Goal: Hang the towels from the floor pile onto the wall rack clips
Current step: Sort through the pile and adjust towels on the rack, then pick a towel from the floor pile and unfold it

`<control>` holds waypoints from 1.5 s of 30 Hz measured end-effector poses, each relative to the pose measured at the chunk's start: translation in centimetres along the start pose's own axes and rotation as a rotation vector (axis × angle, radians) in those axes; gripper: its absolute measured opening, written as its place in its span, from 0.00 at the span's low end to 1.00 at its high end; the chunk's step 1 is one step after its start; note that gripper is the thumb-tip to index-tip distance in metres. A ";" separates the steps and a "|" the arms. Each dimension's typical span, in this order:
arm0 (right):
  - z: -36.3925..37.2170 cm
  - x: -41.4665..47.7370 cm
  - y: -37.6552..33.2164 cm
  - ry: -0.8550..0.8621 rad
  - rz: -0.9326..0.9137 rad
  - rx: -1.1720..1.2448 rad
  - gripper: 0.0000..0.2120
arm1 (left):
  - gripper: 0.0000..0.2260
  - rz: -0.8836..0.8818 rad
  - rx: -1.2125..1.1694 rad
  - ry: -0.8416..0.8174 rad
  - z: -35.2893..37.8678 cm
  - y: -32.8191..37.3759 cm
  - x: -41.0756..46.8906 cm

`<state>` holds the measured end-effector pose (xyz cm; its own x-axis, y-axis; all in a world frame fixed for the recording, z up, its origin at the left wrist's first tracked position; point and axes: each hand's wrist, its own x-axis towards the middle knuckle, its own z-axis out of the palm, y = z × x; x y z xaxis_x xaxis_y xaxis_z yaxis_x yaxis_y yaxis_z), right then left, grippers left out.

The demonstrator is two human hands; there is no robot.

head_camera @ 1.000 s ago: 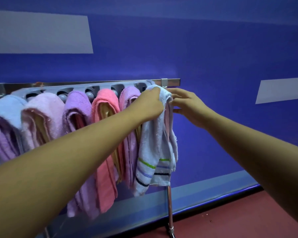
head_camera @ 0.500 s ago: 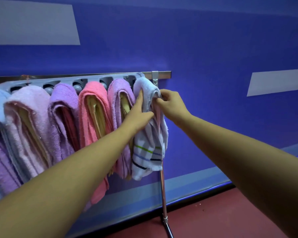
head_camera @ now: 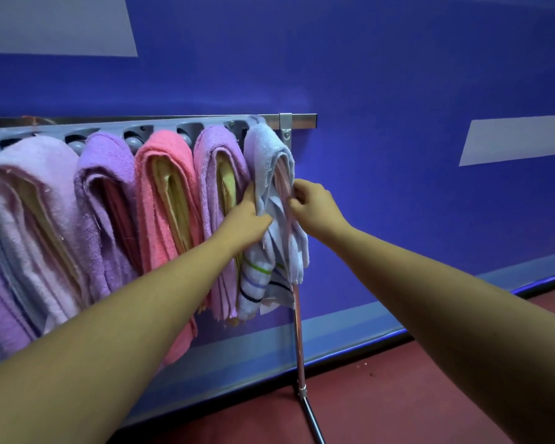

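Lower now on the striped towel (head_camera: 263,152) at the rack's (head_camera: 161,127) right end, the left hand (head_camera: 249,219) grips one fold and the right hand (head_camera: 314,209) pinches the other. Six towels (head_camera: 161,193) hang, the leftmost cut off.

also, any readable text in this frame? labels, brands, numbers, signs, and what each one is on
No readable text anywhere in this frame.
Striped towel: coloured stripes only, no tag showing.
Rack: plain grey, no marking visible.
Pale wall panels: blank.
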<state>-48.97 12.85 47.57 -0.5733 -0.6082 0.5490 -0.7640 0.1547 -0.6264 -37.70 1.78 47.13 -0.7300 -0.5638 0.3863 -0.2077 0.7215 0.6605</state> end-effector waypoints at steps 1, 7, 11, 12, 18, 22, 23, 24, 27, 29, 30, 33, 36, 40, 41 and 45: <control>0.3 -0.7 0.4 -0.035 0.005 -0.024 0.05 | 0.31 -0.030 0.041 -0.022 0.1 -0.4 -0.4; 1.7 -6.9 1.8 -0.247 0.102 -0.114 0.16 | 0.19 -0.136 0.162 -0.200 1.6 -3.5 -5.8; 3.0 -12.5 2.1 -0.349 0.212 -0.140 0.21 | 0.11 -0.194 0.165 -0.313 2.6 -6.7 -11.7; 3.4 -14.0 2.0 -0.364 0.229 -0.137 0.21 | 0.12 -0.208 0.192 -0.333 2.9 -7.7 -13.2; 6.4 -22.2 1.3 -0.439 0.322 -0.171 0.23 | 0.20 -0.321 0.221 -0.390 2.9 -11.9 -22.3; 9.0 -27.1 0.9 -0.518 0.356 -0.194 0.27 | 0.14 -0.389 0.214 -0.388 1.8 -15.0 -27.7; 9.9 -28.3 0.8 -0.535 0.360 -0.189 0.27 | 0.13 -0.411 0.208 -0.387 1.6 -15.9 -28.9; 10.9 -29.4 0.8 -0.551 0.360 -0.189 0.26 | 0.13 -0.438 0.197 -0.384 1.4 -16.8 -30.1; 14.2 -32.4 1.0 -0.617 0.358 -0.182 0.24 | 0.12 -0.494 0.169 -0.360 1.1 -19.4 -33.0; 16.5 -34.6 1.5 -0.677 0.360 -0.188 0.24 | 0.12 -0.518 0.188 -0.357 1.2 -21.1 -34.9; 17.7 -35.8 2.0 -0.702 0.367 -0.189 0.24 | 0.12 -0.535 0.199 -0.360 1.4 -22.0 -35.8; 21.1 -38.9 3.5 -0.781 0.393 -0.195 0.23 | 0.10 -0.584 0.208 -0.389 2.3 -25.1 -38.7; 24.1 -41.1 5.4 -0.854 0.419 -0.215 0.23 | 0.08 -0.626 0.202 -0.423 3.6 -28.5 -41.0; 27.3 -43.4 8.8 -0.975 0.463 -0.292 0.25 | 0.08 -0.697 0.181 -0.463 6.3 -32.7 -43.1; 28.0 -44.0 10.0 -1.008 0.466 -0.315 0.26 | 0.08 -0.702 0.173 -0.486 7.3 -33.6 -43.4; 30.0 -46.1 14.1 -1.111 0.526 -0.363 0.26 | 0.13 -0.666 0.175 -0.617 11.9 -36.9 -44.1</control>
<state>-24.43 19.70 -3.19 -0.4093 -0.7026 -0.5821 -0.6593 0.6687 -0.3436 -5.61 4.80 -1.87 -0.6314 -0.6062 -0.4835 -0.7681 0.4036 0.4971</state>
